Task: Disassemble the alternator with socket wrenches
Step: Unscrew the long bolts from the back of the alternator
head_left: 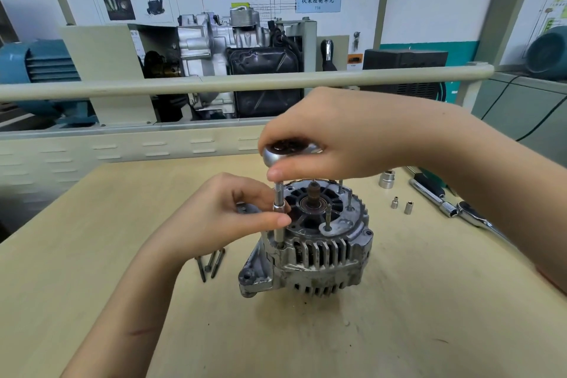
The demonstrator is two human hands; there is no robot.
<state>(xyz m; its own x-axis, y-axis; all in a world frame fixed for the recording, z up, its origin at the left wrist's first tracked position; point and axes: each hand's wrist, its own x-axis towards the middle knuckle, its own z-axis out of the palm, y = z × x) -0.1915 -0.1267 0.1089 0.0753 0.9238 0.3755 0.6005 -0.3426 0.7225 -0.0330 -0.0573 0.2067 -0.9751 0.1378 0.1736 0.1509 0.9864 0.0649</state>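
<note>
The silver alternator (319,252) stands upright in the middle of the wooden table (122,255), shaft end up. A thin socket extension (278,225) rises vertically from a bolt hole at its left rim. My left hand (233,212) pinches this extension between thumb and fingertips. My right hand (343,138) grips the round ratchet head (288,153) on top of the extension, its handle hidden under the palm. Three long bolts (211,262) lie on the table left of the alternator. Thin studs (328,218) stick up from the housing's top.
Right of the alternator lie a large socket (387,179), two small sockets (401,205) and a second ratchet wrench (454,209). Behind the table runs a beige rail (122,87) before a cutaway gearbox display (233,61) and wall diagrams.
</note>
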